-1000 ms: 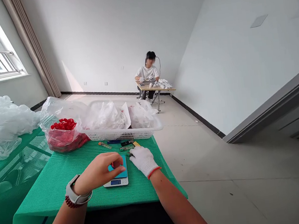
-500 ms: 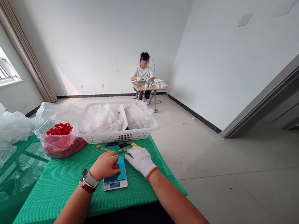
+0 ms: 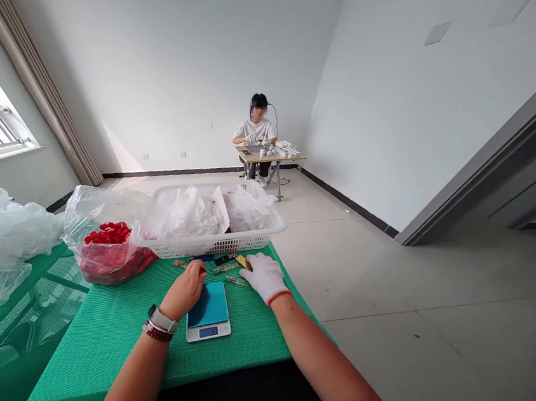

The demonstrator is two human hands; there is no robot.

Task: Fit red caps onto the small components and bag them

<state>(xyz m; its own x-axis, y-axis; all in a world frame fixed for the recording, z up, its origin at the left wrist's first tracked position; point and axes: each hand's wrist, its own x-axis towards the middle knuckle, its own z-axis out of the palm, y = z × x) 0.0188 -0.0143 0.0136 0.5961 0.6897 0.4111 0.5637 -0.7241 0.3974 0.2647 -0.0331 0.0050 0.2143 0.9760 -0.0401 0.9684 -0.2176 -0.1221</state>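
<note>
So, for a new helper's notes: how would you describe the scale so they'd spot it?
On the green-covered table, in front of the white basket, find the digital scale. It sits between the bare left hand and the white-gloved right hand, the only thing with a blue top and number display.

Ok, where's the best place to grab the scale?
Probably take the scale by the left and right edges of its white base, coming from the near side: it lies flat and thin on the green cloth, with the teal pan on top and the display along the front.

Nothing legible — digital scale readout (image 3: 208,332) too small.
</note>
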